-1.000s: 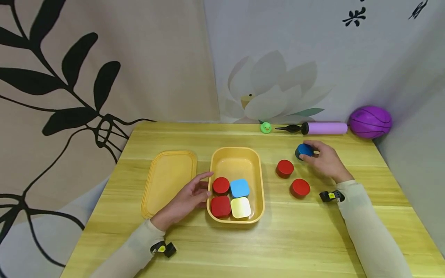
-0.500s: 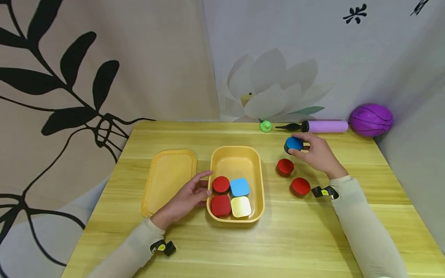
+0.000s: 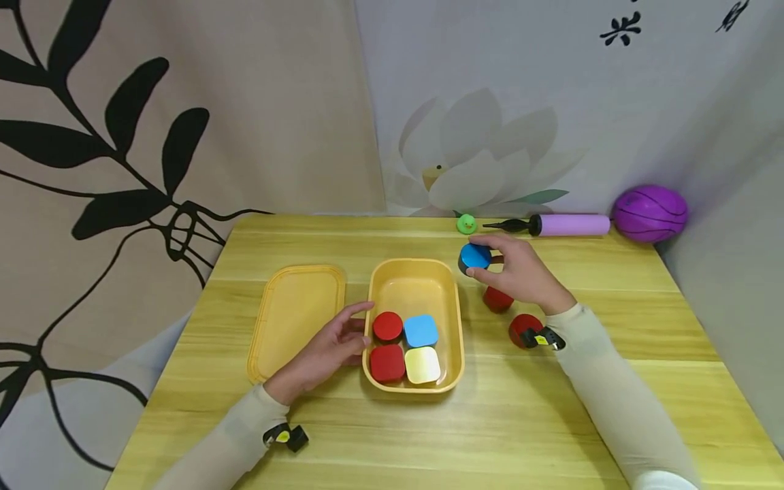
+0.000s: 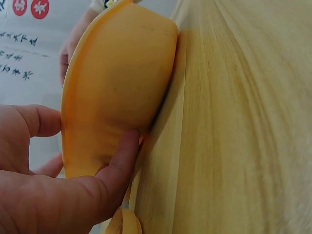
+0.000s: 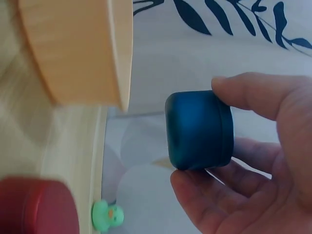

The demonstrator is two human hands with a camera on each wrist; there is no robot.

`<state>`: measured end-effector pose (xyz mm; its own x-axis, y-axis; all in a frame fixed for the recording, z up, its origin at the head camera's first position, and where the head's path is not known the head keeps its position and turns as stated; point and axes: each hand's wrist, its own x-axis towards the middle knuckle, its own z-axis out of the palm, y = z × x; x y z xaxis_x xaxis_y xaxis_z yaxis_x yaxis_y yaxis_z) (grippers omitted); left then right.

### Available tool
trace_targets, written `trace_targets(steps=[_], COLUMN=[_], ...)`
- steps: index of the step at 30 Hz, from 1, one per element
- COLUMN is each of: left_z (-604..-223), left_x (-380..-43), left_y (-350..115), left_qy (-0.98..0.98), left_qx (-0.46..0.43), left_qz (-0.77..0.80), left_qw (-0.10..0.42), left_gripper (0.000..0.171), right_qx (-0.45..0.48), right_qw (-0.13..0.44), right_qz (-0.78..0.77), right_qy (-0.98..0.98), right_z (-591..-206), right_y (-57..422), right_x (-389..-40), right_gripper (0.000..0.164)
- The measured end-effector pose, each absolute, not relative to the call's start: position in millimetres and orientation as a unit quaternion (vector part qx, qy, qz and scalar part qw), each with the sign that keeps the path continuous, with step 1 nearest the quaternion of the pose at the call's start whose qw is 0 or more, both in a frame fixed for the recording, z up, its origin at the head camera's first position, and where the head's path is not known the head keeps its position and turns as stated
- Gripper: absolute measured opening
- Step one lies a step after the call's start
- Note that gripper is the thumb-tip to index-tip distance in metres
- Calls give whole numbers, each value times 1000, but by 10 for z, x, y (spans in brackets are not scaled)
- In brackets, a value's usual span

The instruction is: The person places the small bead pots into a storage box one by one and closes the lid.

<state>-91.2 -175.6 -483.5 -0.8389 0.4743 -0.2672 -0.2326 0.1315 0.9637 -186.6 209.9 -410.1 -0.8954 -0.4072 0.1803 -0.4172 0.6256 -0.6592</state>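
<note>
My right hand (image 3: 520, 269) pinches a small blue cylinder (image 3: 475, 255) between thumb and fingers, just right of a yellow plastic box (image 3: 414, 286). In the right wrist view the blue cylinder (image 5: 197, 129) shows a seam near one end and is held up off the table. My left hand (image 3: 327, 350) touches the left side of the box, fingers along the outer wall and rim. Inside the box sit a red round piece (image 3: 388, 327), a light blue square one (image 3: 420, 331), a red square one (image 3: 387, 363) and a pale yellow square one (image 3: 422, 365).
Two red cylinders (image 3: 497, 301) stand under and behind my right hand and wrist. A yellow lid (image 3: 297, 320) lies left of the box. Along the back edge are a green duck (image 3: 467, 224), a purple hand pump (image 3: 572, 224) and a purple ball (image 3: 650, 214).
The right hand has carried the blue cylinder leftward, from beyond the red cylinders to beside the box's upper right corner. The left hand stays against the box.
</note>
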Motion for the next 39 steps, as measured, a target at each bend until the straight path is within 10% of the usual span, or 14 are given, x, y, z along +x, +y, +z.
trace_targets(steps=[39], left_z=[-4845], left_x=[-938], left_y=[-1755], left_qy=[701], left_qx=[87], left_qz=[654], left_qw=[272], left_gripper=[74], right_qx=[375], right_qw=[-113], right_qz=[276], right_qy=[-878], right_z=[-4533], right_y=[847], right_x=[-1878], right_gripper=[56])
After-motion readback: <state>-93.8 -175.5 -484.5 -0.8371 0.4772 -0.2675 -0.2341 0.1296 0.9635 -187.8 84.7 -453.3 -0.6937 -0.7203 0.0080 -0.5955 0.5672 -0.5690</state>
